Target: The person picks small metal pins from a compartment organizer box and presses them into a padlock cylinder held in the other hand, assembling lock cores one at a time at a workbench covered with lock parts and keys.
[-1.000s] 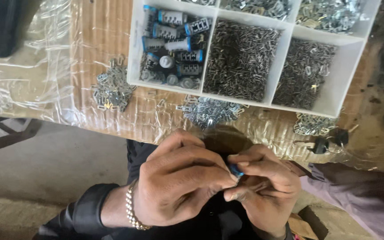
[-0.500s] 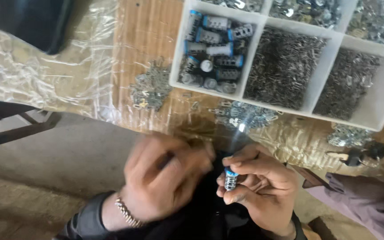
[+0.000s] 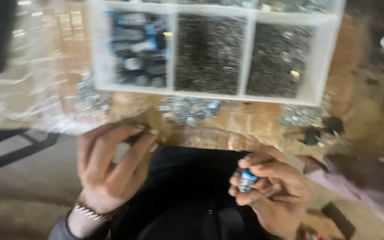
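Wooden surface (image 3: 263,129), brown, partly under crinkled clear plastic sheet (image 3: 27,102).
Bearing a white divided tray (image 3: 321,66) with blue-and-black cylinders in its left compartment and small dark metal bits in the other two; loose heaps of shiny metal pieces (image 3: 190,109) just in front of the tray, more at left and right; two small black knobs (image 3: 321,131) near the right edge. All blurred.

A white plastic divider tray (image 3: 321,66) sits on the wooden bench, its front row split into 3 compartments. Crinkled clear plastic sheeting (image 3: 27,106) covers the bench's left end. The small blue-and-white labelled cylinder (image 3: 246,181) sits pinched in the right hand (image 3: 272,191)
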